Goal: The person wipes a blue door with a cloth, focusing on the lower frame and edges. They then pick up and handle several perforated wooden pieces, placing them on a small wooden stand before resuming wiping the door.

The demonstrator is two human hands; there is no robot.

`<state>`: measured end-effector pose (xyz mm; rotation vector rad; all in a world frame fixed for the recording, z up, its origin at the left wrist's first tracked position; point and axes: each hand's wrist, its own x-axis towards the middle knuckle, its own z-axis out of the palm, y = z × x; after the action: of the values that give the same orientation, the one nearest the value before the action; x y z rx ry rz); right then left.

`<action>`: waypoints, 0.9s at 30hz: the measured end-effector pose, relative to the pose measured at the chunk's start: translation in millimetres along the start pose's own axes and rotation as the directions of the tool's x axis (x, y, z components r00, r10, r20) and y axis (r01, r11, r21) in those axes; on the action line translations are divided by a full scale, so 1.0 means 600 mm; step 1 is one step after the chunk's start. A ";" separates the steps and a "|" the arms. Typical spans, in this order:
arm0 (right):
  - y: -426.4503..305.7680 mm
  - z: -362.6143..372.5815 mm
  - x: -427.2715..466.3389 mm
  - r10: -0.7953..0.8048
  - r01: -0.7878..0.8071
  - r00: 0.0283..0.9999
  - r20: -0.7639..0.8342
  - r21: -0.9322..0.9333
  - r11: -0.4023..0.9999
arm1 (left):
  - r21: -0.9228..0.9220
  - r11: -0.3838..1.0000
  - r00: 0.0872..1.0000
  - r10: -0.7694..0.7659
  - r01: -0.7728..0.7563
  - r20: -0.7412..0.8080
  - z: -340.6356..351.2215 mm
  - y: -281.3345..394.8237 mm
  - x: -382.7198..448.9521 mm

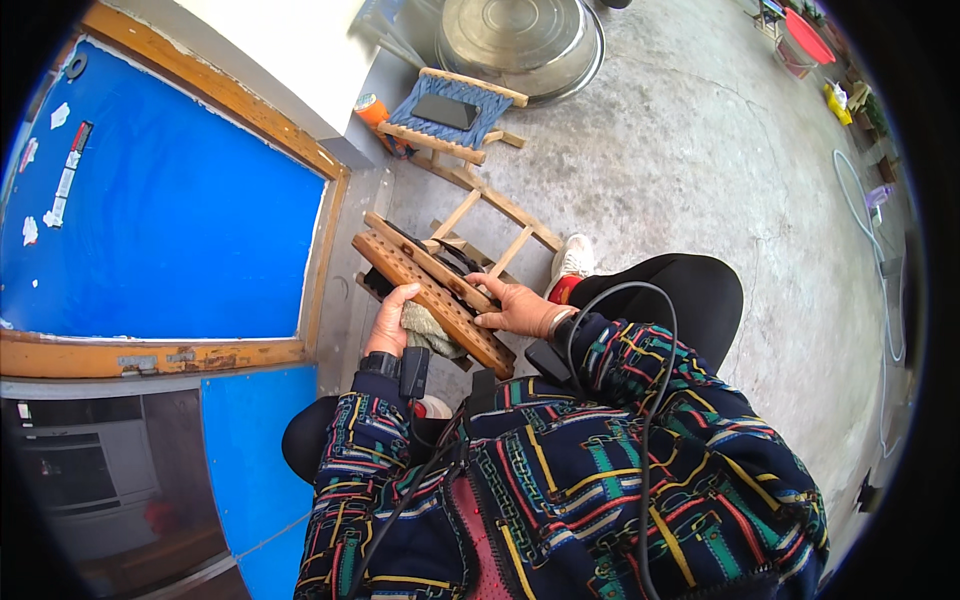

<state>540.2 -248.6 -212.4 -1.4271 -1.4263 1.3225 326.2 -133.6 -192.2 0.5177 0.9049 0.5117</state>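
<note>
My left hand (388, 321) grips the left side of a brown wooden bar with rows of holes (435, 294), its thumb on the top edge. A greenish-grey cloth (429, 330) is bunched beside that hand, against the bar. My right hand (517, 306) rests with spread fingers on the lower end of a second, lighter wooden bar (427, 259) that lies alongside; its thumb touches the holed bar. Black straps (457, 256) show behind the lighter bar. Beneath and beyond is a wooden frame with rungs (511, 217). How the bars join this frame cannot be told.
A small stool with a blue woven seat (420, 101) bears a black phone (447, 112). Behind it stand a large round metal vessel (517, 37) and an orange can (371, 111). A blue door panel (165, 202) is at the left. A pale hose (862, 225) lies far right.
</note>
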 end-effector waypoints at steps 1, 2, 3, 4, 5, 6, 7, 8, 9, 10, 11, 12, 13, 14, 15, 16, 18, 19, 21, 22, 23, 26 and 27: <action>0.003 -0.002 -0.005 0.047 -0.047 0.997 0.053 0.006 0.999 | -0.001 1.000 1.000 -0.012 0.012 -0.004 -0.006 -0.005 -0.005; 0.009 -0.010 -0.008 0.184 -0.221 0.964 0.194 0.185 0.958 | 0.053 0.999 0.999 0.003 0.000 -0.051 -0.012 -0.008 -0.009; 0.012 -0.009 -0.007 0.134 -0.153 0.984 0.120 0.168 0.974 | 0.059 0.998 0.999 0.031 -0.030 -0.020 -0.017 -0.013 -0.013; 0.016 -0.010 -0.002 0.078 -0.097 0.993 0.085 0.245 0.965 | 0.063 0.997 0.999 0.048 -0.047 -0.012 -0.020 -0.016 -0.014; 0.019 -0.012 0.003 0.157 -0.166 0.986 0.055 0.274 0.947 | 0.070 0.996 0.998 0.054 -0.052 -0.026 -0.022 -0.017 -0.013; 0.023 -0.011 0.005 0.134 -0.137 0.991 0.030 0.235 0.962 | 0.065 0.996 0.998 0.062 -0.060 -0.021 -0.024 -0.019 -0.011; 0.027 -0.009 0.007 0.055 -0.061 0.998 0.030 0.252 0.966 | 0.060 0.996 0.998 0.062 -0.063 0.008 -0.025 -0.020 -0.011; 0.031 -0.008 0.012 0.052 -0.058 0.998 0.032 0.245 0.968 | 0.061 0.997 0.998 0.056 -0.057 0.017 -0.025 -0.019 -0.008; 0.034 -0.008 0.016 0.091 -0.098 0.995 0.041 0.225 0.969 | 0.071 0.997 0.999 0.036 -0.035 -0.014 -0.024 -0.017 -0.006; 0.037 -0.004 0.025 0.034 -0.044 0.999 0.038 0.277 0.960 | 0.068 0.996 0.998 0.049 -0.050 0.027 -0.024 -0.016 -0.006; 0.040 -0.002 0.027 -0.025 -0.002 0.998 0.059 0.412 0.911 | 0.074 0.996 0.998 0.050 -0.052 0.032 -0.021 -0.014 -0.003; 0.045 0.000 0.032 -0.010 -0.037 0.996 0.087 0.515 0.857 | 0.098 0.994 0.999 0.041 -0.041 -0.001 -0.016 -0.010 0.001; 0.049 0.001 0.035 0.060 -0.119 0.991 0.119 0.585 0.802 | 0.105 0.993 0.997 0.052 -0.057 0.052 -0.012 -0.006 0.004; 0.052 0.004 0.038 0.046 -0.096 0.995 0.093 0.655 0.749 | 0.124 0.991 0.997 0.049 -0.057 0.062 -0.007 -0.003 0.003; 0.057 0.001 0.042 0.006 -0.079 0.994 0.109 0.682 0.727 | 0.167 0.985 0.999 0.039 -0.040 0.007 -0.002 -0.001 0.001; 0.061 -0.002 0.045 0.047 -0.126 0.990 0.135 0.674 0.728 | 0.152 0.988 1.000 0.023 -0.025 0.016 0.002 -0.001 -0.003; 0.068 -0.007 0.048 0.142 -0.237 0.971 0.191 0.703 0.670 | 0.142 0.990 0.995 -0.002 -0.012 0.096 0.011 0.000 -0.007; 0.070 -0.011 0.048 0.061 -0.190 0.978 0.201 0.729 0.657 | 0.157 0.988 0.996 -0.014 0.001 0.087 0.015 0.000 -0.009; 0.070 -0.019 0.050 0.127 -0.250 0.966 0.225 0.693 0.676 | 0.159 0.987 0.993 -0.021 0.002 0.113 0.019 0.000 -0.012; 0.068 -0.019 0.052 0.154 -0.278 0.959 0.237 0.690 0.669 | 0.158 0.987 0.993 -0.023 0.005 0.112 0.020 -0.001 -0.014; 0.065 -0.019 0.051 0.097 -0.242 0.966 0.239 0.713 0.658 | 0.175 0.985 0.996 -0.022 0.006 0.091 0.019 -0.002 -0.016; 0.061 -0.022 0.046 0.127 -0.269 0.960 0.249 0.701 0.661 | 0.188 0.982 0.996 -0.024 0.008 0.085 0.014 -0.004 -0.016; 0.060 -0.023 0.046 0.125 -0.277 0.957 0.262 0.698 0.660 | 0.171 0.985 0.992 -0.032 0.012 0.118 0.011 -0.005 -0.016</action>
<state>558.7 -224.4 -248.5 -0.9252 -0.6734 1.9341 327.5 -143.1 -184.7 0.6861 0.8417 0.3803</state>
